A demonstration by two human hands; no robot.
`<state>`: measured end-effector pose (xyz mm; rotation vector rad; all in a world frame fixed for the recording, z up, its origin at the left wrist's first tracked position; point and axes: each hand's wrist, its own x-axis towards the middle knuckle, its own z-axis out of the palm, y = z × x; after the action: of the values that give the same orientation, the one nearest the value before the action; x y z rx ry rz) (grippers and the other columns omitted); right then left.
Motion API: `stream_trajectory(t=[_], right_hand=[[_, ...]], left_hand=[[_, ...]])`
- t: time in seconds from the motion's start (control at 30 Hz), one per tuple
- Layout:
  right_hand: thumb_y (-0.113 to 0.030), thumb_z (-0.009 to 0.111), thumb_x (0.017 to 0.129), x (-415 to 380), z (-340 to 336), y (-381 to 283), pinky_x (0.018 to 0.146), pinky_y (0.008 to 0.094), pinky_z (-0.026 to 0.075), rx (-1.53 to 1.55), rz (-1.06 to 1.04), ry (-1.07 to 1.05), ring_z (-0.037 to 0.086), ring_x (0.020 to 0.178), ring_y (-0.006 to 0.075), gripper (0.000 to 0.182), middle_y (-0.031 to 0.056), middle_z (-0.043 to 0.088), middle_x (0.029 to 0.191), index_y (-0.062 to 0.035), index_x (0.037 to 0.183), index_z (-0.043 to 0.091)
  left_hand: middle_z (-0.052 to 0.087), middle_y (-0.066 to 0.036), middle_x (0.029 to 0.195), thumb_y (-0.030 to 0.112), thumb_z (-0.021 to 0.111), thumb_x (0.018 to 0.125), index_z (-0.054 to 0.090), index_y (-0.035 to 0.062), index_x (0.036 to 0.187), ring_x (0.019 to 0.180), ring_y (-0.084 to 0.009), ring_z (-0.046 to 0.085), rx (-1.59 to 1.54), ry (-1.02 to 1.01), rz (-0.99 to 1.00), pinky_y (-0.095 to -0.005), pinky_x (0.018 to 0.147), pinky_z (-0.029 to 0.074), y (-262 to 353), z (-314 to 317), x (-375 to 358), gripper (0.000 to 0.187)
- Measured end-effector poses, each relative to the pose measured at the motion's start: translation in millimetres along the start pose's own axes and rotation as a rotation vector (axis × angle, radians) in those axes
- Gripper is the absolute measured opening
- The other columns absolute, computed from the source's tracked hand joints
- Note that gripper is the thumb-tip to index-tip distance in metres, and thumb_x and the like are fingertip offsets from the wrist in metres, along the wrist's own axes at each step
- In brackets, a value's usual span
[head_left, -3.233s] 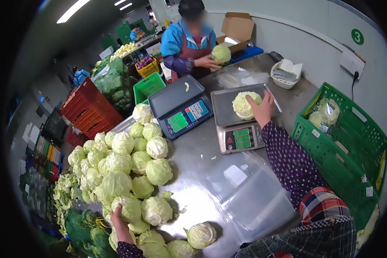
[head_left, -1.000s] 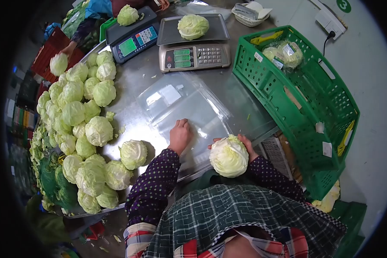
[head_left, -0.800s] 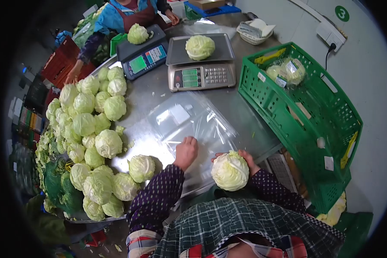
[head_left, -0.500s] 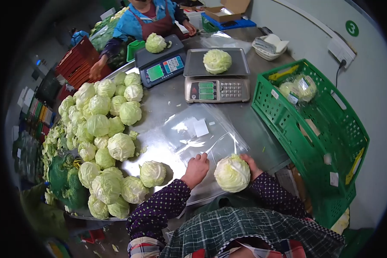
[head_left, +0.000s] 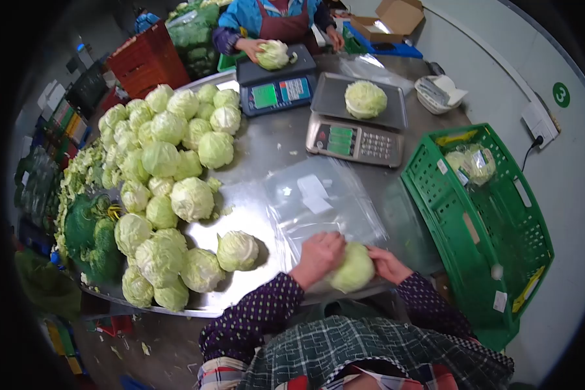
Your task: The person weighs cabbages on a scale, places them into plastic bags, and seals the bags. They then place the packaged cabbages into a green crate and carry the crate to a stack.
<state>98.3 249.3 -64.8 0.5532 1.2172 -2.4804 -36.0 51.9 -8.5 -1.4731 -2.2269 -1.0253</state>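
Close to my body, a pale green cabbage point(head_left: 353, 268) is between my two hands at the table's near edge. My right hand point(head_left: 389, 263) grips its right side. My left hand point(head_left: 322, 257) is closed with curled fingers against its upper left, over the near end of the clear plastic bags point(head_left: 351, 201); what those fingers pinch is hidden. The bags lie flat in a stack with white paper labels point(head_left: 315, 195) on them. A single cabbage point(head_left: 237, 251) rests to the left of my left hand.
A heap of cabbages point(head_left: 162, 159) covers the table's left side. Ahead are a silver scale point(head_left: 355, 140) bearing a cabbage and a dark scale point(head_left: 276, 94), where a co-worker's hand point(head_left: 250, 49) holds another. A green crate point(head_left: 461, 221) with bagged cabbages stands right; a small basket point(head_left: 429, 104) sits behind.
My left hand has moved right, up to the cabbage. The cabbage has turned in my hands. Across the table, the co-worker's hand has come onto the cabbage on the dark scale. The view has shifted.
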Motion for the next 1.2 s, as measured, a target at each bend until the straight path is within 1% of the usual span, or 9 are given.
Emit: stream_trajectory(t=[0.07,0.2,0.37,0.5,0.7,0.77,1.03,1.1,1.2], right_hand=[[-0.038,0.054,0.091,3.8,7.8,0.4,0.080,0.0294,0.046,-0.070,0.126,0.088,0.056,0.105,0.0135,0.061,0.0054,0.052,0.128,-0.0083,0.141,0.038],[-0.040,0.074,0.075,22.3,41.4,16.4,0.100,0.0376,0.039,-0.761,-0.331,0.223,0.047,0.123,0.0298,0.090,0.0216,0.045,0.133,-0.0021,0.144,0.030],[-0.039,0.078,0.070,23.8,63.8,7.4,0.099,0.0374,0.040,-0.957,-0.276,0.330,0.050,0.119,0.0286,0.084,0.0202,0.050,0.129,-0.0009,0.135,0.040],[-0.038,0.064,0.079,7.6,24.8,5.6,0.096,0.0369,0.045,0.207,-0.103,-0.029,0.057,0.111,0.0261,0.063,0.0155,0.058,0.122,-0.0009,0.128,0.049],[-0.040,0.057,0.085,1.4,7.3,21.4,0.097,0.0367,0.045,0.413,-0.113,-0.097,0.056,0.114,0.0232,0.062,0.0137,0.056,0.125,-0.0019,0.132,0.046],[-0.037,0.056,0.088,8.3,10.9,16.2,0.097,0.0360,0.044,0.263,-0.104,0.000,0.055,0.114,0.0219,0.059,0.0127,0.055,0.127,-0.0030,0.134,0.044],[-0.045,0.066,0.083,-22.2,65.1,1.4,0.080,0.0370,0.053,-0.565,0.068,0.170,0.062,0.100,0.0234,0.092,0.0169,0.058,0.121,0.0007,0.146,0.016],[-0.053,0.072,0.075,13.2,60.3,31.8,0.073,0.0389,0.052,-1.091,-0.449,0.566,0.066,0.086,0.0288,0.095,0.0226,0.063,0.104,0.0036,0.138,0.029],[-0.061,0.073,0.068,26.3,81.2,-16.6,0.072,0.0393,0.050,-1.275,-0.160,0.680,0.064,0.084,0.0319,0.079,0.0234,0.063,0.093,0.0014,0.109,0.048]], left_hand=[[0.063,-0.009,0.086,0.004,0.066,0.065,0.064,0.0032,0.093,0.070,-0.0266,0.063,0.016,0.004,-0.001,-0.0352,0.058,0.051,-14.8,18.7,-7.9,0.028],[0.058,-0.009,0.089,0.008,0.063,0.063,0.061,0.0026,0.089,0.073,-0.0258,0.060,0.003,-0.077,-0.053,-0.0371,0.061,0.049,-27.1,12.7,-13.7,0.027],[0.057,-0.014,0.115,0.007,0.058,0.071,0.061,0.0021,0.098,0.076,-0.0270,0.061,0.303,-0.290,-0.072,-0.0391,0.065,0.050,-43.1,2.5,-22.8,0.028],[0.054,-0.015,0.125,0.003,0.057,0.069,0.059,0.0006,0.113,0.084,-0.0278,0.064,0.180,-0.487,-0.253,-0.0399,0.068,0.051,-32.8,-19.4,-28.6,0.043],[0.043,-0.010,0.142,-0.004,0.059,0.066,0.049,0.0035,0.131,0.108,-0.0324,0.058,-0.226,-0.375,-0.191,-0.0354,0.079,0.053,-8.2,-21.0,-24.9,0.066],[0.040,-0.009,0.145,-0.002,0.060,0.065,0.046,0.0045,0.134,0.101,-0.0328,0.062,-0.249,-0.614,-0.365,-0.0363,0.077,0.054,0.6,-35.7,-16.7,0.070],[0.038,-0.008,0.146,-0.002,0.060,0.060,0.043,0.0039,0.136,0.063,-0.0302,0.063,-0.131,-0.461,-0.167,-0.0368,0.053,0.050,51.5,-32.8,-13.8,0.079],[0.040,-0.009,0.145,-0.001,0.061,0.060,0.043,0.0030,0.136,0.057,-0.0292,0.060,-0.171,-0.453,-0.020,-0.0354,0.051,0.049,66.6,-25.1,-20.5,0.078],[0.046,-0.010,0.139,0.005,0.062,0.064,0.046,0.0017,0.132,0.059,-0.0246,0.059,-0.171,-0.447,0.177,-0.0334,0.053,0.049,54.6,-40.9,-12.4,0.070]])
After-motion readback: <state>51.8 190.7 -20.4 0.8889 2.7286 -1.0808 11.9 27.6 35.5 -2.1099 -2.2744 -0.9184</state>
